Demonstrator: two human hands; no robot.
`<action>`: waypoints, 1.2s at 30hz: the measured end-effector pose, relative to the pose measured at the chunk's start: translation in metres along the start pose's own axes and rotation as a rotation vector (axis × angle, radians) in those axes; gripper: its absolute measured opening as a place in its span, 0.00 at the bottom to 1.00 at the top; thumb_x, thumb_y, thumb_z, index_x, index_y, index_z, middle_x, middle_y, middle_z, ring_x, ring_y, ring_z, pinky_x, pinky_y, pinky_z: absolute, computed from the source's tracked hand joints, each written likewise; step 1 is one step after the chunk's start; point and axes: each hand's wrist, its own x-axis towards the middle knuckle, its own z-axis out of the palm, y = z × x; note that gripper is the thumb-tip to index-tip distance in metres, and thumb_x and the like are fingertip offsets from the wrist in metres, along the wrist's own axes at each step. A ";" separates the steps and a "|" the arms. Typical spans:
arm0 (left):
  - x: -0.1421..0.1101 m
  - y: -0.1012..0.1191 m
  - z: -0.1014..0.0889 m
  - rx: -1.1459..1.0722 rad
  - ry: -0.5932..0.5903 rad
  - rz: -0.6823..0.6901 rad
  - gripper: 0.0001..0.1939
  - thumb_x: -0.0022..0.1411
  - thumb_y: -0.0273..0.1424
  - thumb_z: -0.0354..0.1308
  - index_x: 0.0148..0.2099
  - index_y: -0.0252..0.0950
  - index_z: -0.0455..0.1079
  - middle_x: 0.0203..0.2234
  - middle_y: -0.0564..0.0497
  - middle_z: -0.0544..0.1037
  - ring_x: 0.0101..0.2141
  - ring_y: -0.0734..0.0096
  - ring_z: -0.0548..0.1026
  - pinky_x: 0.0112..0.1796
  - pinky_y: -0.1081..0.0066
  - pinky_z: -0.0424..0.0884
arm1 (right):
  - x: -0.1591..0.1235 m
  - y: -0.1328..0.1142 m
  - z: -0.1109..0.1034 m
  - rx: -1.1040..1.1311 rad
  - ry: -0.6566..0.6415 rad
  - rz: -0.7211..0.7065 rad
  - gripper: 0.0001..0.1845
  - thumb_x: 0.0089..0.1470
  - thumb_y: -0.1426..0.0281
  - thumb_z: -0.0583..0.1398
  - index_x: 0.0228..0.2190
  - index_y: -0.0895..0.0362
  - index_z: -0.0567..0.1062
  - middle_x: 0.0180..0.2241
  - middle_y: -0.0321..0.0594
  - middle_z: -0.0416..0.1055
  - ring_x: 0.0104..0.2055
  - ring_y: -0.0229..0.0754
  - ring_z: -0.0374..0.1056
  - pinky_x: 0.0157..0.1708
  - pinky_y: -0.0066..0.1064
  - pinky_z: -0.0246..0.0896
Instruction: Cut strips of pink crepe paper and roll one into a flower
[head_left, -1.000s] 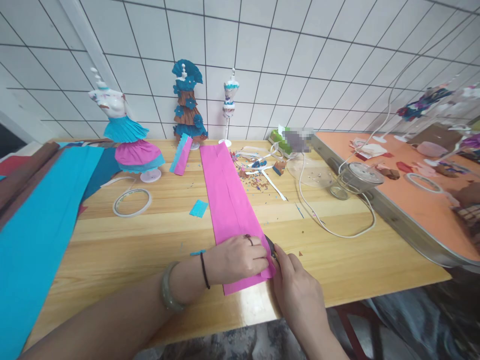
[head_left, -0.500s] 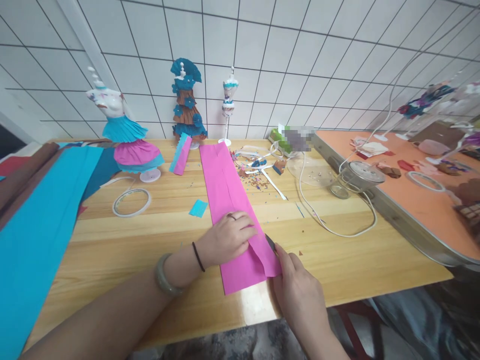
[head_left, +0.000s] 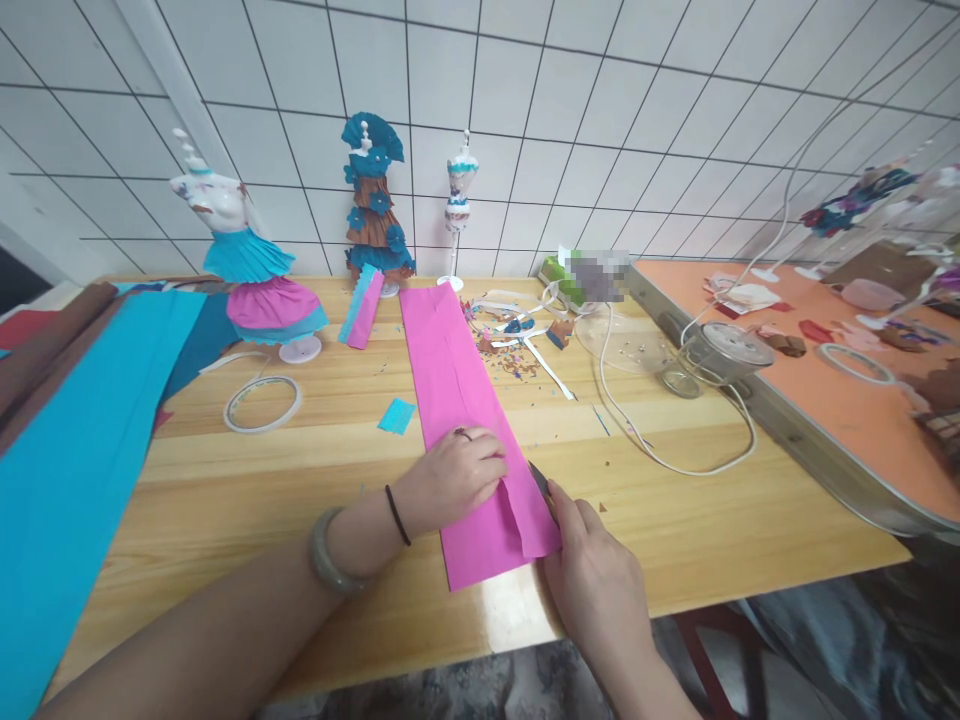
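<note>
A long bright pink strip of crepe paper (head_left: 457, 400) runs lengthwise across the wooden table, with a folded flap along its right side. My left hand (head_left: 463, 475), fingers bent and pressed together, holds the strip near the flap's inner edge. At the strip's right edge, my right hand (head_left: 592, 555) is closed around a dark-bladed knife (head_left: 541, 478). Its pointed blade faces away from me, along the paper's edge, and its handle is hidden in my fingers. The near right corner of the pink paper touches my right hand.
Dress-form figures in paper skirts (head_left: 262, 260) stand along the back. A tape roll (head_left: 262, 404), a turquoise scrap (head_left: 397, 416) and blue paper (head_left: 97, 430) lie left. Scraps (head_left: 517, 350), a white cable (head_left: 675, 468) and a glass jar (head_left: 681, 378) are right, before an orange-topped table (head_left: 810, 400).
My left fingers have drawn slightly left on the paper, and the flap's near end has shifted a little left. The knife has barely moved along the edge.
</note>
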 end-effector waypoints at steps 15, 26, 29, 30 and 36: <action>-0.001 0.000 0.002 0.004 0.023 -0.007 0.08 0.62 0.25 0.49 0.38 0.34 0.70 0.36 0.48 0.72 0.43 0.65 0.66 0.44 0.64 0.63 | 0.002 0.003 0.000 0.015 -0.003 -0.032 0.27 0.46 0.81 0.52 0.50 0.59 0.63 0.33 0.42 0.71 0.22 0.39 0.68 0.18 0.27 0.57; -0.001 -0.001 0.003 0.038 -0.008 0.021 0.09 0.64 0.27 0.48 0.40 0.35 0.69 0.39 0.48 0.72 0.44 0.64 0.66 0.44 0.64 0.63 | 0.001 0.004 0.003 0.045 0.018 -0.032 0.28 0.44 0.81 0.51 0.50 0.60 0.65 0.34 0.43 0.71 0.23 0.40 0.68 0.19 0.27 0.57; -0.001 -0.002 0.004 0.043 -0.030 0.030 0.09 0.64 0.26 0.47 0.41 0.35 0.69 0.39 0.48 0.71 0.44 0.65 0.66 0.44 0.64 0.63 | 0.000 0.005 0.003 0.053 0.012 -0.036 0.27 0.44 0.81 0.52 0.49 0.60 0.65 0.34 0.43 0.71 0.24 0.40 0.69 0.19 0.27 0.57; -0.001 -0.002 0.004 0.045 -0.035 0.031 0.10 0.64 0.26 0.47 0.41 0.35 0.69 0.39 0.48 0.71 0.44 0.65 0.66 0.44 0.64 0.63 | 0.000 0.005 0.003 0.054 0.010 -0.038 0.27 0.45 0.81 0.52 0.49 0.59 0.65 0.34 0.42 0.71 0.24 0.40 0.69 0.19 0.27 0.57; -0.001 -0.001 0.004 0.039 -0.031 0.022 0.09 0.64 0.27 0.47 0.40 0.35 0.69 0.39 0.48 0.71 0.44 0.64 0.65 0.45 0.64 0.63 | 0.004 0.004 0.000 0.053 -0.008 -0.013 0.27 0.45 0.82 0.52 0.49 0.60 0.65 0.34 0.42 0.71 0.24 0.39 0.69 0.20 0.27 0.58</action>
